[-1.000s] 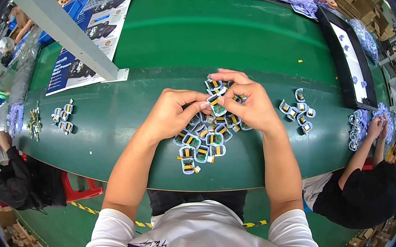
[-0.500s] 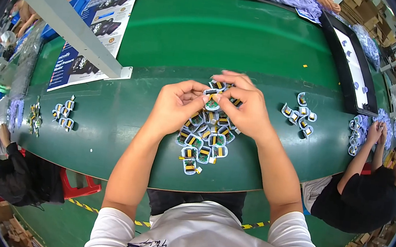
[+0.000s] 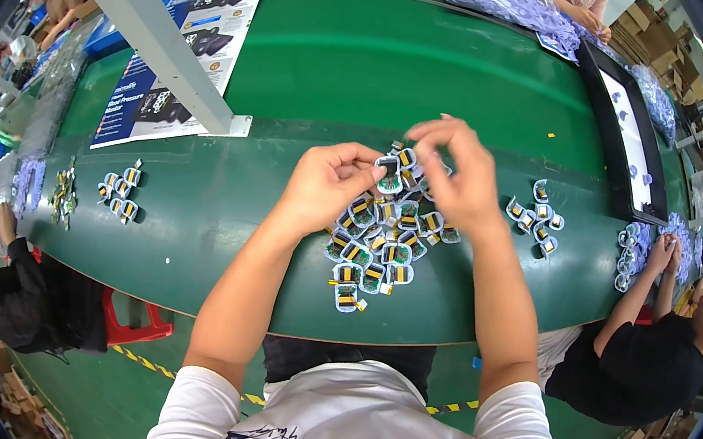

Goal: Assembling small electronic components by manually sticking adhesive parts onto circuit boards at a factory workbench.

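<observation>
Head view: left hand [image 3: 329, 184] pinches one small part [image 3: 388, 168] above the far end of the parts pile [image 3: 379, 244]. Right hand [image 3: 458, 175], just right of the part, fingers curled, grip unclear. Pile runs far-to-near on green table [image 3: 221, 222].

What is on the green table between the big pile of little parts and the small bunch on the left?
Only bare green table lies between them in the head view.

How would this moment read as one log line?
left hand: holds small part | right hand: fingers raised over pile of parts | green table
</observation>
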Motion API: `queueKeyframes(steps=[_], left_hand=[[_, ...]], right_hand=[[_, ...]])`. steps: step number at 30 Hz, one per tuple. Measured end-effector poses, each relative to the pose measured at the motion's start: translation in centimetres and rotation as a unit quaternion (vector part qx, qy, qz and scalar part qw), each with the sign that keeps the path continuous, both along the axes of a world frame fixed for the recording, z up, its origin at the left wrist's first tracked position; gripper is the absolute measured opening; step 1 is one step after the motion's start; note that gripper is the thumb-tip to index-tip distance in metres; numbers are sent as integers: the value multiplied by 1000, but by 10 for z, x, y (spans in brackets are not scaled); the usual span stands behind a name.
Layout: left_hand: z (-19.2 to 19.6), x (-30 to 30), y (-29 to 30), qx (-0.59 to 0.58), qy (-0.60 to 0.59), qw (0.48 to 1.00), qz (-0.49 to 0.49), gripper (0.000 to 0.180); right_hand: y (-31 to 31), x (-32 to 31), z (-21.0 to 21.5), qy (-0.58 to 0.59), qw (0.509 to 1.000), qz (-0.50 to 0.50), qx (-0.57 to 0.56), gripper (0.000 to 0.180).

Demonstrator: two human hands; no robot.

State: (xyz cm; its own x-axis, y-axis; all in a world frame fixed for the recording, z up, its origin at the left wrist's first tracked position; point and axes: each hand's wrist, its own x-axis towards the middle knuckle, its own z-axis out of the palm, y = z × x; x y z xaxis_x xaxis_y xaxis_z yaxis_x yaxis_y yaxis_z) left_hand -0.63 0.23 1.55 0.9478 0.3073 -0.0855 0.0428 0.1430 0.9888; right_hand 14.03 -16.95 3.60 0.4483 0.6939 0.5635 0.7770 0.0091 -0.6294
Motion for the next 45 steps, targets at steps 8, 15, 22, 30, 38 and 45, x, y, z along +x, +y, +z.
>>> queueKeyframes(steps=[8,15,22,30,38,45], left_hand=[[-8,6,8,-51,-34,998,26,25],[-6,3,11,-65,-39,997,33,25],[-6,3,6,-98,-40,994,13,22],[2,1,-2,54,11,998,10,24],[-1,0,-1,17,-2,1000,-15,26],[4,-2,3,20,3,999,-42,29]], right_hand=[[-7,100,-51,-233,908,-230,-261,19],[-9,28,-14,-219,956,-156,-117,29],[-9,-5,-12,-120,992,26,-16,27],[-14,-21,-13,58,996,73,-11,16],[-12,-31,-12,140,988,61,-28,14],[-11,-29,-13,61,997,-25,-28,15]])
